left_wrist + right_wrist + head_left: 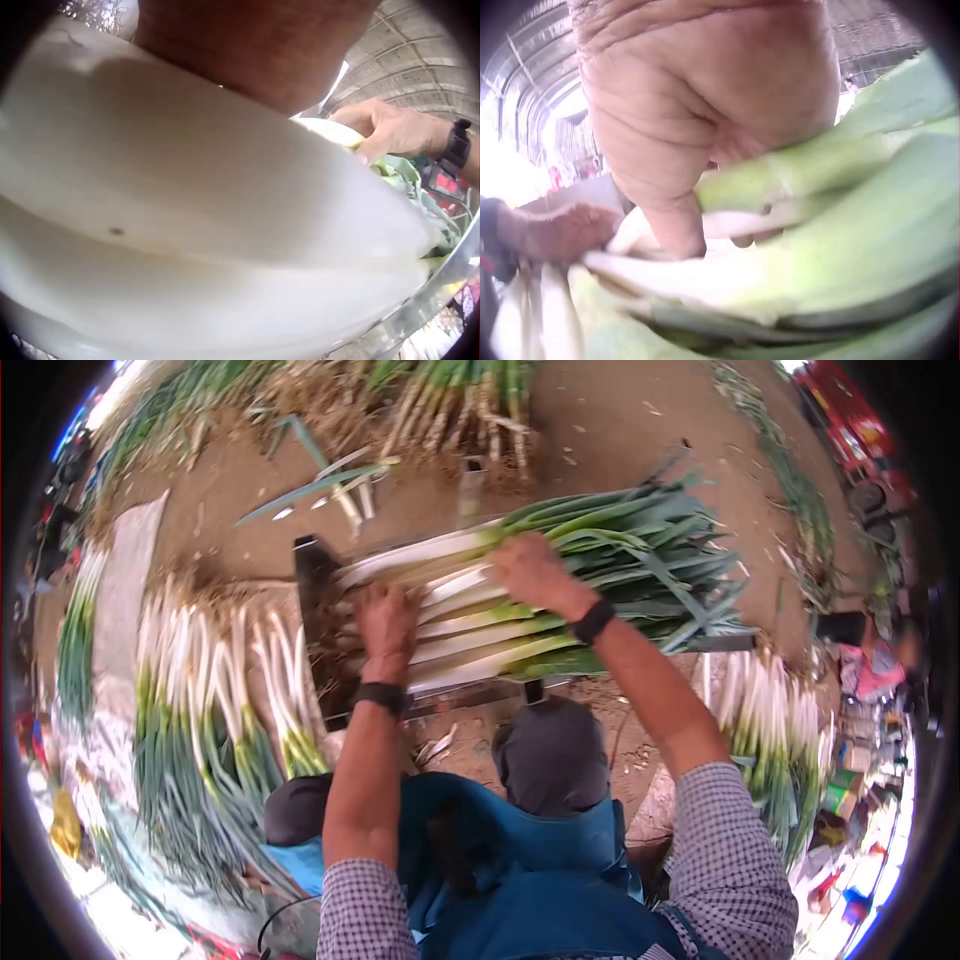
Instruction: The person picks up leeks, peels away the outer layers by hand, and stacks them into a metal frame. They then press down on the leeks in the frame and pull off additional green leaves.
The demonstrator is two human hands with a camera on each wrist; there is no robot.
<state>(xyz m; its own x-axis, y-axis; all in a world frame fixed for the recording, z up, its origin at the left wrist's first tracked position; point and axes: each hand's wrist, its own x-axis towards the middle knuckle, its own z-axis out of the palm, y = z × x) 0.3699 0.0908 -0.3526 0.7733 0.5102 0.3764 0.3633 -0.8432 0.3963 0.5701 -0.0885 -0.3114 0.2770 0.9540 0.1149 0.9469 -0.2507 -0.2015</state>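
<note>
A layer of leeks (465, 657) lies side by side in a low metal frame (318, 575), white stems and roots to the left, green leaves to the right. My right hand (540, 572) grips a leek (739, 187) midway along, thumb and fingers on either side of it in the right wrist view. Over the root end, my left hand (387, 622) holds a white stem; its fingertips are mostly hidden. Thick white stems (225, 180) fill the left wrist view close below the wrist, with the right hand (394, 129) beyond them.
Rows of leeks (195, 700) lie on the ground at the left, and more leeks (770, 730) at the right. A heap of leeks (460, 405) lies beyond the frame, with loose leaf scraps (330, 485) nearer. The person's knee (553, 755) is close to the frame's near edge.
</note>
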